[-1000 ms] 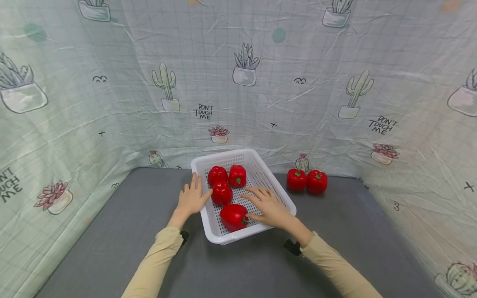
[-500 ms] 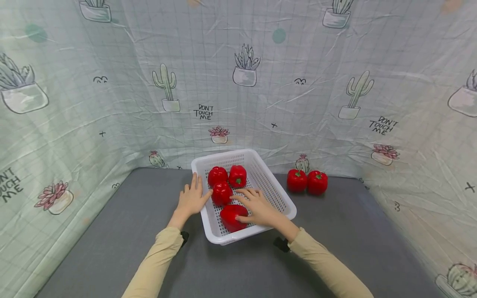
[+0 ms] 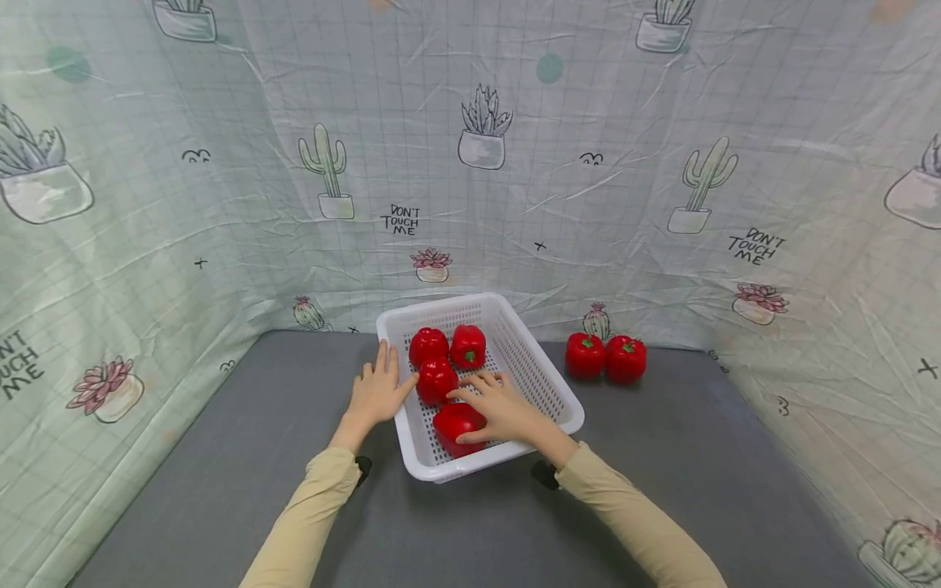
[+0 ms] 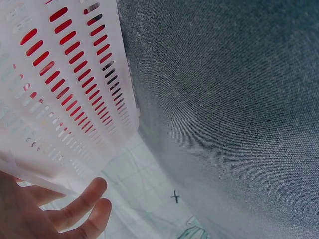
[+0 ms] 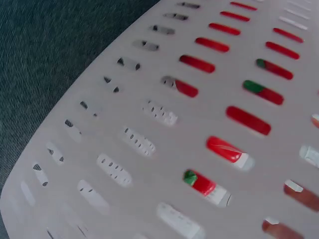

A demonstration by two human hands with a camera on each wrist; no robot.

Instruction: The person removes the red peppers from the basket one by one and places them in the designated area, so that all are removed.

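Four red bell peppers sit in the white slotted plastic basket [image 3: 441, 472], and we see the nearest pepper [image 3: 450, 422] partly covered by the right hand [image 3: 500, 412]. Its thumb lies across the near side of that pepper while its other fingers, spread a little and gently bent, reach over the far side; we cannot tell whether they press on it, since the right wrist view gives us mainly slotted basket wall with red and green showing through. Just beyond those fingertips is the middle pepper [image 3: 437, 380], which also lies just beside the left thumb tip. Farther out past both hands' fingers, we find the back-left pepper [image 3: 428, 347] and the back-right pepper [image 3: 468, 347], the latter with its green stem turned toward us. The left hand [image 3: 373, 396] rests on the basket's left rim, its fingers spread and extended, its thumb over the inner side. Well apart from the right fingers, on their right, a pair of red bell peppers [image 3: 605, 359] stands side by side on the gray tabletop [image 3: 220, 457], before a cactus-print cloth [image 3: 515, 204].
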